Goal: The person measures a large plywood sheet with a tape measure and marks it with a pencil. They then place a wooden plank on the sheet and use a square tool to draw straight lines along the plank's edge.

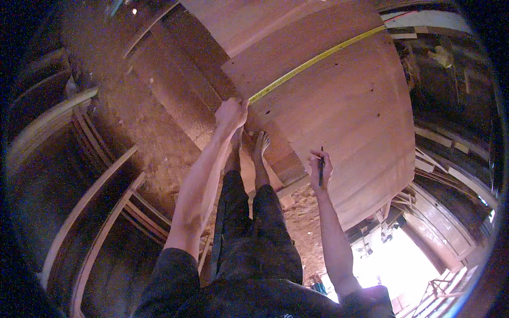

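A yellow tape measure (318,59) stretches in a straight line across a large reddish-brown wooden board (350,100), from my left hand up to the board's far right edge. My left hand (232,112) is closed around the near end of the tape; any case inside the fist is hidden. Over the board's near side, my right hand (321,168) grips a dark pen or pencil (321,159) upright, its tip pointing away from me. My bare feet show between the arms, close to the board's near corner.
More flat boards (185,47) lie on the dusty floor (127,100) ahead and to the left. Long wooden strips (101,212) lean at the left. Timber pieces (450,143) line the right side. Bright daylight enters through an opening (392,259) at lower right.
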Demonstrator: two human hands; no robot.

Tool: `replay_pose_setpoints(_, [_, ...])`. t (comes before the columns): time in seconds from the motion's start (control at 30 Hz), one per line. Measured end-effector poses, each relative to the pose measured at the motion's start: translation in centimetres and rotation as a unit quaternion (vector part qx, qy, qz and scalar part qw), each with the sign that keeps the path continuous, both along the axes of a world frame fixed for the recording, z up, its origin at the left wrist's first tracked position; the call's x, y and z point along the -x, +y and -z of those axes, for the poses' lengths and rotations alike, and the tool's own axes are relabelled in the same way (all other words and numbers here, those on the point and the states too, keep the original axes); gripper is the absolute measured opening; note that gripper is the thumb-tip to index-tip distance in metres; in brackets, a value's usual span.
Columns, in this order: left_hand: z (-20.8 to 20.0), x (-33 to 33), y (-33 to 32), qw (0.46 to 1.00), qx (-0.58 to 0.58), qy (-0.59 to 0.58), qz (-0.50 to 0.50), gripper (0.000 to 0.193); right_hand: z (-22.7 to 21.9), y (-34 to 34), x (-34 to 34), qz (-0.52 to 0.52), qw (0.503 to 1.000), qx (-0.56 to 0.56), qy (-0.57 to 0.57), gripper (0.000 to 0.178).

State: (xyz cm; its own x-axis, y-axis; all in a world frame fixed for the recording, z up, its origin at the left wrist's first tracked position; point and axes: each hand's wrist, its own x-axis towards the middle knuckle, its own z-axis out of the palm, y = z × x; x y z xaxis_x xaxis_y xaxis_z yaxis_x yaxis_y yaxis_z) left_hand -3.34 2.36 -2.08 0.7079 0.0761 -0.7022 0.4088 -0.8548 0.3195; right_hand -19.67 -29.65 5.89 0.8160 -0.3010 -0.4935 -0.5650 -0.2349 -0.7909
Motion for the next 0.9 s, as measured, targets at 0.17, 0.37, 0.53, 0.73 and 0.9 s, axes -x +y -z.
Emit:
replay_pose_setpoints(0.17, [-2.3,-1.8,-0.7,0.999,0.004,0.013,-0.043,0.041,1.2,1.9,2.3,-0.082,0.996,0.022,-0.035,0.022])
replay_pose_setpoints(0.37, [-1.9,-0.6,-0.5,0.999,0.003,-0.030,0.012,0.041,1.8,4.2,10.0,-0.123,0.988,0.066,0.068,0.021])
replay_pose_setpoints(0.53, [-3.5,0.0,-3.1,0.999,0.042,-0.004,0.018,0.040,1.8,4.2,13.4,-0.178,0.976,0.126,-0.004,0.020])
replay_pose_setpoints(0.73, [-2.0,3.7,-3.2,0.999,0.013,-0.027,-0.034,0.045,1.0,3.7,13.8,-0.036,0.994,0.005,0.102,0.017])
replay_pose_setpoints(0.9, [-1.1,3.8,-3.7,0.998,0.021,0.011,-0.064,0.042,-1.5,4.0,11.5,-0.040,0.986,0.058,0.151,0.034])
